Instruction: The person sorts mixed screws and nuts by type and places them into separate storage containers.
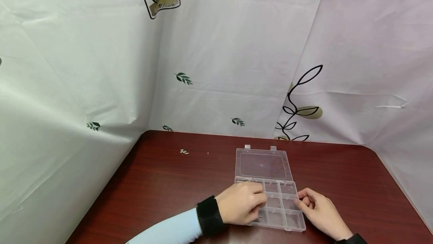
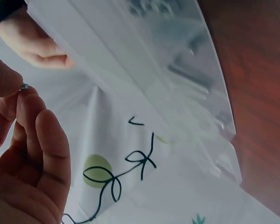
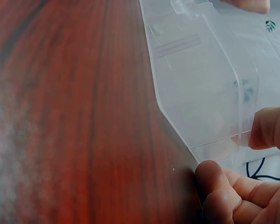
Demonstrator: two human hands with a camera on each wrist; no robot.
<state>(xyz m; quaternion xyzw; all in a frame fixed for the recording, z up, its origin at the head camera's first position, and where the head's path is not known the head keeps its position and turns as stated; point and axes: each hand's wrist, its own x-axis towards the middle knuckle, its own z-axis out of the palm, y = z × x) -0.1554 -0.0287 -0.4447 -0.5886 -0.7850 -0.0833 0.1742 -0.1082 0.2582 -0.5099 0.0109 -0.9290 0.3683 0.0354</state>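
A clear plastic compartment box [image 1: 275, 219] lies on the table with its hinged lid [image 1: 264, 164] laid back flat. Over the box's left compartments, my left hand [image 1: 241, 203] pinches a tiny silver metal piece [image 2: 24, 87] between thumb and fingertips; its exact kind is too small to tell. My right hand [image 1: 321, 212] grips the right side of the box, its thumb [image 3: 268, 128] at the wall and its curled fingers [image 3: 210, 175] low against the outside edge. Through the clear plastic in the left wrist view, small metal parts [image 2: 189, 77] show blurred inside the box.
A little cluster of small pale metal pieces [image 1: 184, 152] lies at the table's back left. One tiny piece [image 1: 208, 153] sits apart to its right. Behind the dark red wooden table [image 1: 169, 184] hangs a white patterned cloth [image 1: 216, 56].
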